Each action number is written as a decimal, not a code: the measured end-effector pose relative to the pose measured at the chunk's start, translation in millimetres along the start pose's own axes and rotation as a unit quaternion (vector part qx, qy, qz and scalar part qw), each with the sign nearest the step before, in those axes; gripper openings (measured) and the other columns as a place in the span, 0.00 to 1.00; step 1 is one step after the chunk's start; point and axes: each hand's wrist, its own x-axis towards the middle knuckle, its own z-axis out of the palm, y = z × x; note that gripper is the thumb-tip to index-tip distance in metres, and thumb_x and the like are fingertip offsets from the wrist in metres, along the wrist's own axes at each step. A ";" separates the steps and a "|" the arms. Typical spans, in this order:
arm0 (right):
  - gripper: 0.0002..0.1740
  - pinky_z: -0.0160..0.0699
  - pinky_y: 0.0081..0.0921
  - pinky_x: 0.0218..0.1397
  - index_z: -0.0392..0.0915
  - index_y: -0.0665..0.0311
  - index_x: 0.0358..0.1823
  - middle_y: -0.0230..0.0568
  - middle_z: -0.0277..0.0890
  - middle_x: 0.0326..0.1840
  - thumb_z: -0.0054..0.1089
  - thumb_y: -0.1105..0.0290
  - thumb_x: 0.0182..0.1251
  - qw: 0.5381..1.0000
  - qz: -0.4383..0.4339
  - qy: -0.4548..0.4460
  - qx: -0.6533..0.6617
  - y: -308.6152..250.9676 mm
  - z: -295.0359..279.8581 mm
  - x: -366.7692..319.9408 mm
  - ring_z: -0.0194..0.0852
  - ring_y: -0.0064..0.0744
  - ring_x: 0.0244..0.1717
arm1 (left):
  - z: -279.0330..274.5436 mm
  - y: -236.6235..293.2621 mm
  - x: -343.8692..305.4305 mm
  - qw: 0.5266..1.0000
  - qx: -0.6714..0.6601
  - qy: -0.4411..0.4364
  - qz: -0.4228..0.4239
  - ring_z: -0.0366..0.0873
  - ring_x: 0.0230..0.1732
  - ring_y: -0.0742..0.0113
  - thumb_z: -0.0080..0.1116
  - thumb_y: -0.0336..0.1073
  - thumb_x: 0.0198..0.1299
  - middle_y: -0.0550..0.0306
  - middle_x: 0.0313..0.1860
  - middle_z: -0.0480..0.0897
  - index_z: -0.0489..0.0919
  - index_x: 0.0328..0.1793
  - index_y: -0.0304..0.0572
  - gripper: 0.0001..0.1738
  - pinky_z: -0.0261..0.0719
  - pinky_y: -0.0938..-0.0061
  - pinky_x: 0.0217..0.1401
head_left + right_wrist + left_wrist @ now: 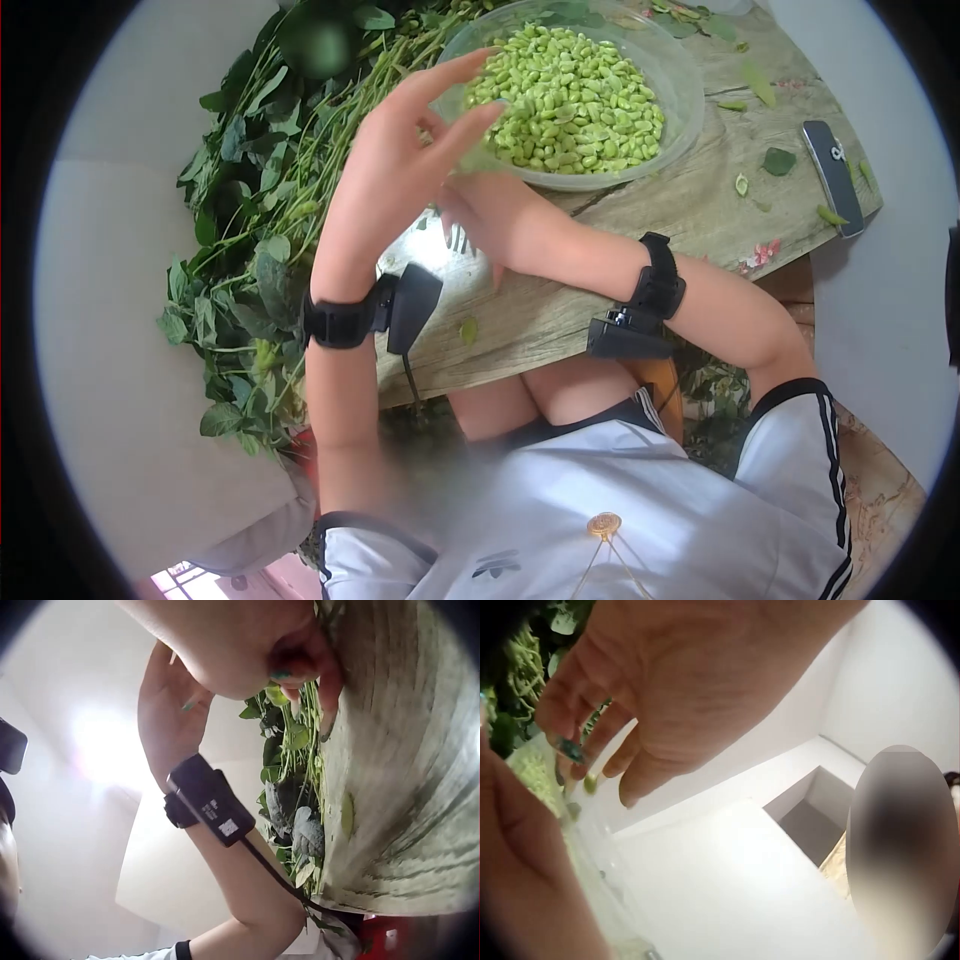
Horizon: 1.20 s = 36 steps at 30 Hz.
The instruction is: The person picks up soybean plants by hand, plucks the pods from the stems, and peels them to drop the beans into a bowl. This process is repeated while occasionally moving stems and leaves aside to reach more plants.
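Green beans [575, 105] fill the middle of a clear bowl [685, 115], whose wide mouth seems chosen to catch them easily. The left hand [395, 150] is above its left rim, thumb and forefinger well apart, gripping nothing that shows; a loose bean [591, 784] appears near its fingertips. The right hand [490, 215] lies lower, partly hidden, some fingers bent; whether it holds anything cannot be told. Leafy stalks [320, 170] are heaped left, probably for easy reach. A phone [833, 180] sits at the surface's [700, 200] right edge, presumably out of the way.
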 end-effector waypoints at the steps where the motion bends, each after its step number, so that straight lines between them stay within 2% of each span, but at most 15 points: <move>1: 0.27 0.83 0.38 0.29 0.75 0.75 0.33 0.53 0.79 0.25 0.36 0.59 0.80 1.000 0.000 0.005 0.001 2.6 -0.9 1.1 0.81 0.46 0.22 | 0.5 -0.9 -4.5 0.997 -0.025 0.071 0.023 0.70 0.28 0.81 0.60 0.37 0.65 0.60 0.48 0.83 0.75 0.68 0.46 0.24 0.70 0.84 0.27; 2: 0.23 0.81 0.34 0.23 0.75 0.75 0.37 0.51 0.76 0.26 0.38 0.61 0.79 1.000 -0.019 0.011 0.009 7.5 1.1 1.8 0.78 0.43 0.18 | 0.0 -1.5 -10.6 0.988 -0.051 0.139 0.045 0.70 0.28 0.82 0.60 0.35 0.65 0.60 0.50 0.83 0.76 0.67 0.46 0.24 0.70 0.84 0.28; 3: 0.21 0.80 0.31 0.17 0.75 0.75 0.41 0.49 0.74 0.26 0.41 0.62 0.78 0.999 -0.037 0.016 0.017 11.0 3.5 1.8 0.76 0.40 0.15 | -2.9 -2.6 -18.5 0.977 -0.089 0.190 0.025 0.71 0.30 0.83 0.61 0.33 0.65 0.62 0.46 0.82 0.76 0.66 0.45 0.22 0.70 0.84 0.28; 4: 0.21 0.80 0.31 0.17 0.75 0.75 0.41 0.49 0.74 0.26 0.41 0.62 0.78 0.999 -0.034 0.016 0.020 12.6 5.5 0.9 0.76 0.40 0.15 | -6.1 -3.2 -27.2 0.967 -0.067 0.244 0.033 0.70 0.29 0.84 0.60 0.33 0.65 0.63 0.39 0.80 0.78 0.57 0.38 0.15 0.68 0.85 0.26; 6: 0.19 0.79 0.30 0.18 0.76 0.75 0.43 0.50 0.75 0.24 0.43 0.64 0.77 0.995 -0.093 0.028 0.032 14.5 10.2 1.8 0.76 0.40 0.15 | -13.7 -34.8 -47.5 0.958 -0.091 0.273 -0.011 0.69 0.26 0.84 0.59 0.34 0.67 0.65 0.32 0.77 0.77 0.45 0.36 0.08 0.64 0.85 0.24; 7: 0.16 0.77 0.28 0.19 0.77 0.73 0.43 0.45 0.75 0.21 0.45 0.65 0.77 0.987 -0.150 0.059 -0.016 16.3 13.3 3.6 0.77 0.39 0.16 | -14.8 -41.9 -57.2 0.957 -0.090 0.275 -0.014 0.69 0.26 0.84 0.59 0.34 0.67 0.65 0.32 0.77 0.77 0.45 0.36 0.08 0.64 0.85 0.24; 9: 0.15 0.76 0.27 0.20 0.77 0.70 0.43 0.43 0.75 0.21 0.46 0.65 0.76 0.984 -0.169 0.058 -0.010 14.4 11.2 2.8 0.76 0.36 0.16 | -19.4 -51.6 -76.2 0.972 -0.175 0.087 -0.131 0.67 0.24 0.84 0.57 0.37 0.69 0.68 0.25 0.73 0.73 0.38 0.38 0.11 0.61 0.85 0.23; 11: 0.14 0.76 0.26 0.21 0.78 0.68 0.43 0.41 0.74 0.20 0.46 0.66 0.76 0.980 -0.189 0.057 -0.004 8.9 10.0 1.3 0.76 0.34 0.16 | -16.5 -54.7 -82.6 0.965 -0.191 0.002 -0.177 0.66 0.22 0.84 0.54 0.40 0.71 0.68 0.23 0.72 0.72 0.38 0.38 0.13 0.60 0.85 0.22; 13: 0.12 0.75 0.25 0.23 0.78 0.66 0.42 0.36 0.72 0.17 0.47 0.67 0.76 0.992 -0.119 0.027 0.023 4.5 8.5 0.0 0.75 0.27 0.17 | -13.9 -65.9 -83.4 0.948 -0.245 -0.061 -0.194 0.67 0.19 0.83 0.50 0.42 0.73 0.66 0.22 0.73 0.71 0.38 0.39 0.14 0.61 0.85 0.18; 17: 0.12 0.74 0.23 0.23 0.78 0.66 0.40 0.34 0.70 0.17 0.47 0.67 0.77 0.995 -0.101 0.018 0.021 1.3 6.6 -0.4 0.74 0.23 0.17 | -11.2 -69.6 -86.3 0.918 -0.346 -0.041 -0.188 0.71 0.15 0.78 0.43 0.48 0.75 0.65 0.20 0.73 0.72 0.40 0.40 0.19 0.61 0.85 0.11; 21: 0.14 0.75 0.20 0.25 0.76 0.68 0.39 0.33 0.71 0.18 0.46 0.65 0.78 0.994 -0.104 -0.026 -0.017 -1.6 6.8 -1.1 0.75 0.22 0.19 | -5.8 -67.5 -89.0 0.875 -0.427 -0.061 -0.219 0.70 0.13 0.79 0.45 0.46 0.75 0.64 0.20 0.73 0.73 0.40 0.39 0.18 0.61 0.86 0.11; 23: 0.15 0.75 0.20 0.26 0.75 0.69 0.39 0.33 0.71 0.19 0.45 0.64 0.78 0.994 -0.098 -0.041 -0.017 -0.8 8.3 -1.9 0.75 0.21 0.20 | -6.4 -68.8 -89.0 0.881 -0.424 -0.050 -0.204 0.70 0.13 0.80 0.46 0.46 0.75 0.64 0.20 0.73 0.74 0.38 0.38 0.18 0.61 0.86 0.11; 25: 0.16 0.74 0.24 0.24 0.75 0.68 0.37 0.36 0.74 0.18 0.47 0.63 0.77 0.992 -0.089 -0.051 0.077 0.0 10.0 -2.0 0.78 0.27 0.19 | -6.3 -70.2 -90.2 0.887 -0.420 -0.041 -0.189 0.69 0.13 0.80 0.47 0.45 0.75 0.65 0.19 0.74 0.74 0.37 0.38 0.18 0.61 0.86 0.12; 30: 0.19 0.77 0.20 0.27 0.74 0.68 0.39 0.35 0.76 0.23 0.43 0.59 0.79 0.978 -0.067 -0.100 0.170 2.9 11.9 -2.7 0.78 0.24 0.21 | -4.8 -71.3 -92.2 0.891 -0.431 0.006 -0.142 0.65 0.12 0.83 0.51 0.40 0.73 0.65 0.18 0.73 0.75 0.36 0.37 0.15 0.61 0.86 0.14; 36: 0.22 0.81 0.19 0.27 0.75 0.69 0.40 0.36 0.76 0.23 0.42 0.55 0.80 0.934 0.012 -0.171 0.314 2.7 1.8 1.9 0.78 0.23 0.21 | -10.3 -64.9 -93.9 0.917 -0.373 -0.029 -0.136 0.67 0.13 0.84 0.56 0.35 0.70 0.67 0.16 0.74 0.77 0.37 0.37 0.10 0.61 0.87 0.15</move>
